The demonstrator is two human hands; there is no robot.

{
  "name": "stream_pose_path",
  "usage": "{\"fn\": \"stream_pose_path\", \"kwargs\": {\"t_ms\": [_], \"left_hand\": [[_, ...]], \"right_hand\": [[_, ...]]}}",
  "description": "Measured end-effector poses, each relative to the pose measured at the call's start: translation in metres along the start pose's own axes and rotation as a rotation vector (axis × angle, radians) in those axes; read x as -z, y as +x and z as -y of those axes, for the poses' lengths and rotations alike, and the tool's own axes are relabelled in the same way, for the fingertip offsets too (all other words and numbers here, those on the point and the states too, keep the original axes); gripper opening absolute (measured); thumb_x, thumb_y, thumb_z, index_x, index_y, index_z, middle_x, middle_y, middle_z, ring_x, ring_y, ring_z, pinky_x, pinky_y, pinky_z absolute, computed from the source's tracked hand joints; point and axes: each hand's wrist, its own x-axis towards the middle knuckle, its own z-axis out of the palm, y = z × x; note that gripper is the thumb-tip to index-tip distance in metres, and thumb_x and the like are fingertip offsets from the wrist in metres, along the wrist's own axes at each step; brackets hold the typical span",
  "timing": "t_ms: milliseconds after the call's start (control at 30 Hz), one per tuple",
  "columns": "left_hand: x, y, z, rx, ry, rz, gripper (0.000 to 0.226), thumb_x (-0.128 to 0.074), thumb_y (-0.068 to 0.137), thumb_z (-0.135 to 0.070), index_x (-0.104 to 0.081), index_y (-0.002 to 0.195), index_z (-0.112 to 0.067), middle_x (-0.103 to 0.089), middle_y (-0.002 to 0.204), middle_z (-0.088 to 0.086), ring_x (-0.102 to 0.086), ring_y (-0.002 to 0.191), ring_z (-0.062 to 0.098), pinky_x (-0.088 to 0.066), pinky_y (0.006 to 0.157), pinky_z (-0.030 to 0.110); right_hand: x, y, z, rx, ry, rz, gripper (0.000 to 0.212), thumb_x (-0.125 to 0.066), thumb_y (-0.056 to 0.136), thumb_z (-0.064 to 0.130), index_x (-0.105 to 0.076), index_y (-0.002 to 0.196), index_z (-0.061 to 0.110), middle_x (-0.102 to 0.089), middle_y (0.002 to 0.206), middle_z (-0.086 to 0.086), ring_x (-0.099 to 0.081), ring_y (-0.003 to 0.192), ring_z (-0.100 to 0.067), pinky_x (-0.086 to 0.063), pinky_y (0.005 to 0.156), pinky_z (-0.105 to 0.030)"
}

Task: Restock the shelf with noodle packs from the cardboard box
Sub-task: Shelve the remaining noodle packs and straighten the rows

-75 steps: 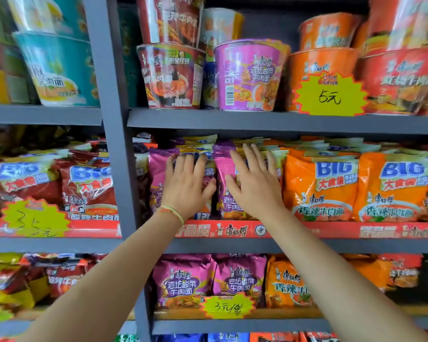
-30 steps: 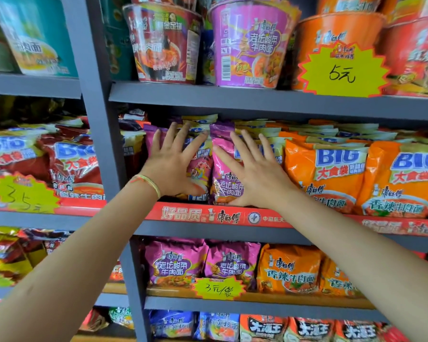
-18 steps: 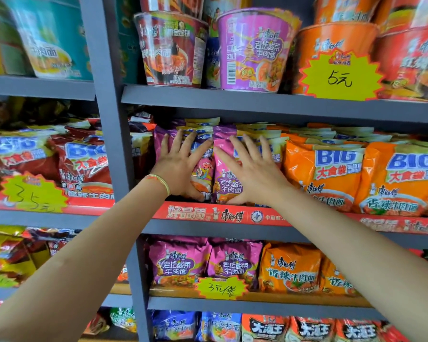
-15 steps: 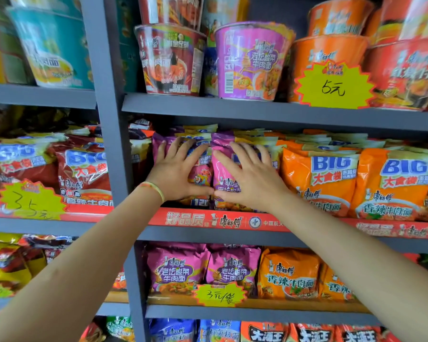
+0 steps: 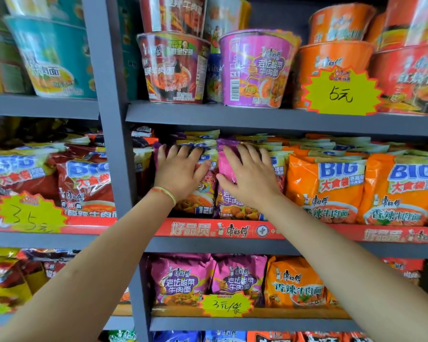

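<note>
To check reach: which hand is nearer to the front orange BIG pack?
Right. The right hand presses purple packs just beside the orange BIG pack; the left hand lies farther left.

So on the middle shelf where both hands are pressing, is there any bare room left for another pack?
Hardly. Purple packs and orange packs fill the front edge to edge. Only a slim dark gap remains above them, under the upper shelf board. Both hands, left hand and right hand, lie flat on the purple packs.

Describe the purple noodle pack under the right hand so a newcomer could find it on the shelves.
Find the yellow 5-yuan starburst tag on the top shelf, then drop one shelf. The purple noodle pack stands there under the right hand, directly left of the orange BIG packs; its front is pink-purple, not orange.
</note>
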Motion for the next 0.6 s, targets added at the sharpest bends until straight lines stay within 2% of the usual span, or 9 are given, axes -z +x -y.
{"fn": "stream_pose_path", "kwargs": {"t_ms": [67, 133, 200, 267, 367, 433, 467, 533, 600], "left_hand": [[0.008, 0.007, -0.004, 0.008, 0.012, -0.076, 0.060, -0.021, 0.097, -0.055, -0.060, 0.125, -0.018, -0.065, 0.119, 0.011, -0.055, 0.113, 0.037, -0.029, 0.107, 0.055], [0.016, 0.019, -0.007, 0.014, 0.009, -0.092, 0.054, -0.024, 0.099, -0.049, -0.062, 0.118, -0.015, -0.064, 0.117, 0.014, -0.056, 0.112, 0.037, -0.032, 0.105, 0.052], [0.018, 0.035, -0.009, 0.020, -0.005, -0.016, 0.049, -0.028, 0.102, -0.045, -0.058, 0.127, -0.016, -0.058, 0.130, 0.014, -0.049, 0.124, 0.035, -0.030, 0.108, 0.050], [0.015, 0.046, -0.010, 0.027, -0.032, 0.090, 0.050, -0.028, 0.103, -0.045, -0.050, 0.138, -0.019, -0.052, 0.141, 0.013, -0.043, 0.133, 0.032, -0.028, 0.111, 0.047], [0.011, 0.048, -0.011, 0.025, -0.019, 0.208, 0.051, -0.021, 0.104, -0.045, -0.051, 0.137, -0.021, -0.066, 0.123, 0.016, -0.058, 0.118, 0.032, -0.034, 0.102, 0.042], [0.013, 0.043, -0.011, 0.002, 0.015, 0.151, 0.052, -0.019, 0.104, -0.044, -0.063, 0.118, -0.021, -0.072, 0.105, 0.014, -0.064, 0.103, 0.031, -0.037, 0.094, 0.039], [0.014, 0.040, -0.012, -0.008, 0.022, 0.107, 0.052, -0.020, 0.105, -0.043, -0.066, 0.100, -0.020, -0.073, 0.096, 0.013, -0.066, 0.096, 0.031, -0.038, 0.092, 0.038], [0.015, 0.031, -0.014, -0.022, 0.024, 0.022, 0.054, -0.023, 0.105, -0.042, -0.051, 0.065, -0.019, -0.069, 0.076, 0.010, -0.066, 0.081, 0.030, -0.039, 0.088, 0.037], [0.016, 0.024, -0.016, -0.010, 0.028, -0.003, 0.057, -0.025, 0.104, -0.041, -0.037, 0.054, -0.019, -0.063, 0.062, 0.007, -0.064, 0.070, 0.030, -0.041, 0.083, 0.036]], "right_hand": [[0.004, 0.005, -0.002, -0.026, 0.035, -0.059, 0.069, -0.028, 0.094, 0.062, -0.041, 0.146, 0.018, -0.048, 0.146, -0.014, -0.041, 0.136, -0.033, -0.025, 0.115, -0.052], [0.008, 0.015, -0.005, -0.075, 0.041, -0.085, 0.073, -0.029, 0.093, 0.064, -0.044, 0.144, 0.015, -0.048, 0.145, -0.014, -0.042, 0.135, -0.034, -0.023, 0.117, -0.052], [0.010, 0.025, -0.005, -0.114, 0.019, 0.018, 0.078, -0.025, 0.092, 0.069, -0.042, 0.146, 0.014, -0.051, 0.143, -0.013, -0.045, 0.133, -0.032, -0.023, 0.118, -0.049], [0.008, 0.026, -0.002, -0.101, -0.012, 0.107, 0.080, -0.023, 0.092, 0.072, -0.043, 0.144, 0.014, -0.058, 0.136, -0.012, -0.053, 0.124, -0.031, -0.031, 0.111, -0.045], [0.004, 0.017, 0.001, -0.067, -0.029, 0.097, 0.079, -0.024, 0.091, 0.073, -0.047, 0.140, 0.015, -0.063, 0.127, -0.009, -0.058, 0.115, -0.030, -0.037, 0.103, -0.042], [0.001, 0.015, -0.001, -0.068, -0.018, 0.066, 0.077, -0.023, 0.092, 0.072, -0.051, 0.137, 0.016, -0.065, 0.124, -0.008, -0.060, 0.113, -0.030, -0.040, 0.100, -0.040], [0.001, 0.016, -0.002, -0.070, -0.015, 0.054, 0.077, -0.022, 0.092, 0.072, -0.052, 0.136, 0.017, -0.066, 0.123, -0.007, -0.061, 0.112, -0.029, -0.041, 0.099, -0.040], [0.000, 0.018, -0.004, -0.072, -0.017, 0.044, 0.079, -0.015, 0.090, 0.072, -0.055, 0.132, 0.018, -0.068, 0.120, -0.006, -0.062, 0.109, -0.029, -0.042, 0.097, -0.039], [-0.003, 0.018, -0.003, -0.067, -0.024, 0.039, 0.082, -0.011, 0.089, 0.072, -0.057, 0.130, 0.018, -0.069, 0.118, -0.006, -0.063, 0.107, -0.029, -0.043, 0.097, -0.040]]}}
